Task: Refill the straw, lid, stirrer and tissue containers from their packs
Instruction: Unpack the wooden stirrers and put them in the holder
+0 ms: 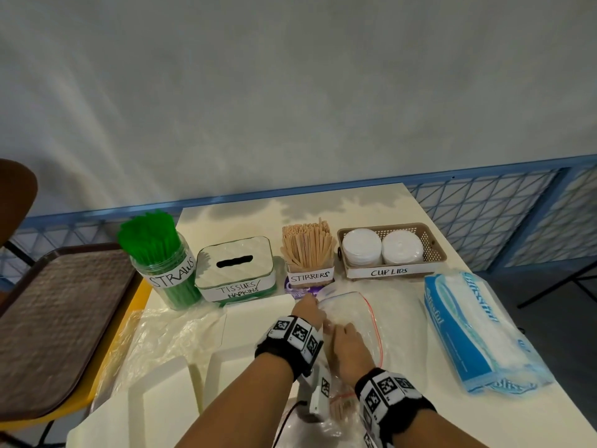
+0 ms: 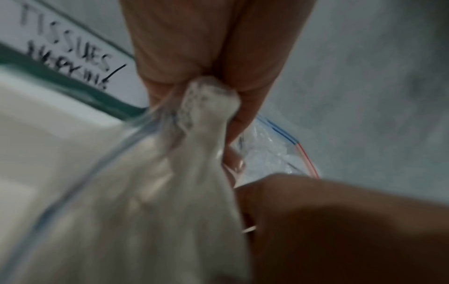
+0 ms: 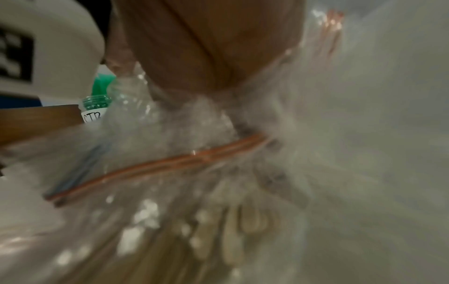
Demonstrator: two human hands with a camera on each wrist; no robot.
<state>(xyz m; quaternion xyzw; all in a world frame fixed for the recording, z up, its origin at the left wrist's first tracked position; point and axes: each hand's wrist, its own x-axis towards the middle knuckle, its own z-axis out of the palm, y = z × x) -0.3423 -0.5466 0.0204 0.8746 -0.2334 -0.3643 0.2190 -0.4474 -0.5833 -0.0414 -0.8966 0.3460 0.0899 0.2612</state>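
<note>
Containers stand in a row along the far side of the cream table: a clear jar labelled STRAWS packed with green straws, a tissue box marked TISSUES/NAPKINS with a dark slot in its lid, a holder labelled STIRRERS crammed with wooden sticks, and a brown basket tagged CUP LIDS holding two stacks of white lids. To the right lies a blue tissue pack, apparently still in its wrapper, well apart from the tissue box. Crumpled clear plastic lies in front of the straw jar, and a brown tray sits off the table's left edge.

Just in front of the stirrer holder, both hands work a clear zip bag with a red seal strip. The left hand pinches a bunched corner of the bag between thumb and fingers, plainly seen in the left wrist view. The right hand rests on the bag nearer the person, fingers curled into the plastic beside the red strip; how firmly it grips I cannot tell, since its wrist view is badly blurred. Pale wooden stirrers show dimly through the plastic there, and their number is unreadable. The bag's near end is hidden under the wrist bands and camera
</note>
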